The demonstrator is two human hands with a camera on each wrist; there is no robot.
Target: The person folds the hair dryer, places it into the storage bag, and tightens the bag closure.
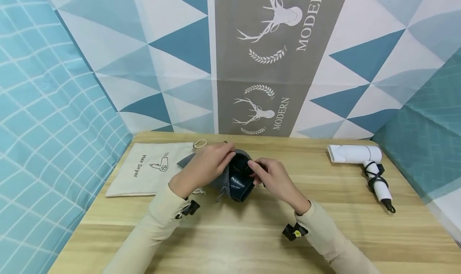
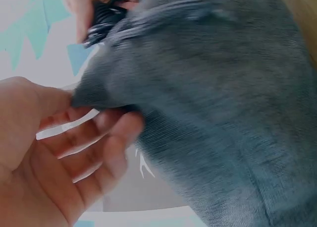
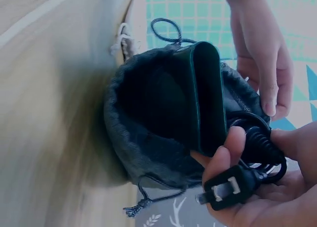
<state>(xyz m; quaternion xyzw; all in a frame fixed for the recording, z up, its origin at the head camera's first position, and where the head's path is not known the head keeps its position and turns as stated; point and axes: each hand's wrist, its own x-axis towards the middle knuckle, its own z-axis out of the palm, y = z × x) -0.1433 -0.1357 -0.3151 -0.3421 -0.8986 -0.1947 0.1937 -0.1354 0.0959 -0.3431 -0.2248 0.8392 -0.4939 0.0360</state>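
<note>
A dark hair dryer sits partly inside a grey drawstring bag. Its flat nozzle sticks out of the bag's open mouth in the right wrist view; the rest is hidden by the cloth. With thumb and fingers, my left hand pinches the bag's rim on the far side. My right hand holds the bundled black power cord and its plug at the bag's mouth, beside the nozzle.
A beige cloth bag printed "Hair Dryer" lies flat at the table's left. On the right lies a white hair dryer, its black cord wound round the handle. Patterned cloth walls stand behind and beside the wooden table.
</note>
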